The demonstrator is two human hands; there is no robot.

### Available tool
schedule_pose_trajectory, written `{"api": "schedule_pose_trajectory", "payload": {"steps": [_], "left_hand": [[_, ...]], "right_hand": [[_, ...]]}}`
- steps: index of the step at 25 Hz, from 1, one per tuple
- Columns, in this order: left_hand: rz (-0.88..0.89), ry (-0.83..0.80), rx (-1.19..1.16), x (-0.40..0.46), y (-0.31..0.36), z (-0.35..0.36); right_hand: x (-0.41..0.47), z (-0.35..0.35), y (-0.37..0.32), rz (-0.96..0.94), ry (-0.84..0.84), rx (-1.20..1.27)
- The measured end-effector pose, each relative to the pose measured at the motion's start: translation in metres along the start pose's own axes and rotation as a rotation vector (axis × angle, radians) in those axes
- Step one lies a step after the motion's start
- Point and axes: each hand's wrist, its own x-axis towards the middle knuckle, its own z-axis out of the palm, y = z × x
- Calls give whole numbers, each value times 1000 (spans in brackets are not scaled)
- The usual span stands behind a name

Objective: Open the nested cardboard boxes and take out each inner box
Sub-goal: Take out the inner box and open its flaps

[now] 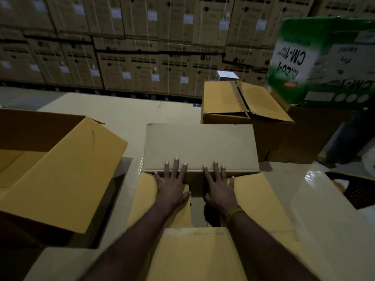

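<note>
Step in hand, as I read it: opening the flaps of the yellow box (pixel 253 199) at near centre to get at whatever sits inside.

- Left hand (pixel 172 185) and right hand (pixel 218 187): both flat, fingers straight and spread, holding nothing. Fingertips press on the far flap (pixel 199 147), the grey-brown panel folded away from the person; palms sit over its hinge edge.
- Side flaps lie out left and right, near flap (pixel 194 252) folded toward the person. A dark gap shows between the hands; contents too dark to tell if an inner box is there.
- To do it well: push the far flap right back so it stays down, keep pressure even on both hands so the crease folds straight, then reach into the gap with both hands, one at each side of any inner box.

Around:
- Large open yellow carton (pixel 60 173) at left, its flap just beside the working box; limits room on that side.
- Partly closed yellow box (pixel 239 102) far right, just beyond the far flap; likely stops it folding fully flat.
- Green-and-white printed carton (pixel 324 63) further right, tilted.
- Wall of stacked brown cartons (pixel 142 47) at the far end.
- Dark chair (pixel 357 189) at right edge.
</note>
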Motion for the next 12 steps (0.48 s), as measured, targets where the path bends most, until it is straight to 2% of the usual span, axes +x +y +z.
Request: {"api": "schedule_pose_trajectory", "payload": {"steps": [5,10,12], "left_hand": [[81,-73,-60,22,-12,-9],[-16,-143,-202,16,8,-23],[-47,-174,-230,3,18,-29]], "right_hand": [[-1,-4,-6,56,-22,35],[-14,-26,-13,66,-144,133],[-33,-33,-18,75,-133,206]]}}
